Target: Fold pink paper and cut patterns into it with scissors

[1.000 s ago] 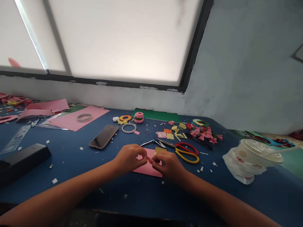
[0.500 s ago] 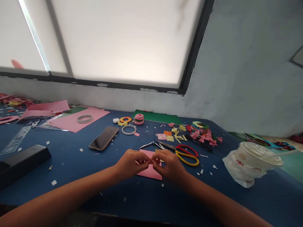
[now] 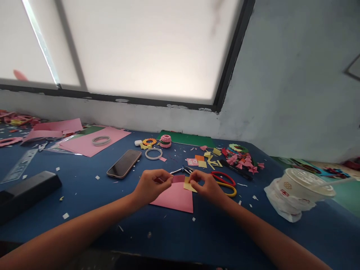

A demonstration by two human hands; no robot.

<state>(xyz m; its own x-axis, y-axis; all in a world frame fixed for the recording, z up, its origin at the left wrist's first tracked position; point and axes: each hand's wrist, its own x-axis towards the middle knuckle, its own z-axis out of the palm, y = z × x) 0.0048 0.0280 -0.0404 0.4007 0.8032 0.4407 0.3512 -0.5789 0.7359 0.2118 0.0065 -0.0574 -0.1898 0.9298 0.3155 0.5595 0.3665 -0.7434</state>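
Note:
My left hand [image 3: 153, 187] is closed in a pinch, with the left edge of a small dark pink paper square [image 3: 179, 179] between thumb and forefinger. Across from it, my right hand [image 3: 206, 188] has thumb and forefinger curled together at a small yellow paper square [image 3: 189, 185]; whether it grips that square is unclear. Both hands are over a larger pink paper sheet [image 3: 176, 198] on the blue table [image 3: 157, 240]. Scissors [image 3: 227, 184] with red and yellow handles lie beyond my right hand, which partly covers them. Behind the papers is a metal tool [image 3: 182, 169], partly hidden.
On the left are a phone [image 3: 124, 164], a black stapler-like object [image 3: 30, 193] and pink sheets [image 3: 92, 144] under a tape roll [image 3: 101, 140]. Another tape roll [image 3: 153, 153] lies mid-table. A lidded cup [image 3: 300, 191] stands right, near folded pink paper pieces [image 3: 242, 161].
My hands have parted from fingertips together; the dark pink square now shows at my left fingers. More of the pink sheet and yellow square is visible.

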